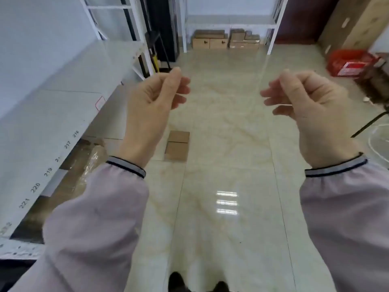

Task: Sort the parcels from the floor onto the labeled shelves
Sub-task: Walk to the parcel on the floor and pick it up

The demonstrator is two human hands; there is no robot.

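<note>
Both my hands are raised in front of me over the tiled floor and hold nothing. My left hand (155,98) has its fingers loosely curled, and so does my right hand (305,102). A flat brown cardboard parcel (177,146) lies on the floor below my left hand, beside the shelf. The white shelf (54,123) runs along my left, its front edge marked with numbers from 216 to 221. Wrapped brown parcels (84,163) sit on the level under it. More cardboard boxes (226,40) stand under the far shelf.
A red basket (351,62) sits on the floor at the right, with cables and dark items near it. A second white rack (229,22) stands against the back wall. A black stand is in the far left corner. My shoes show at the bottom edge.
</note>
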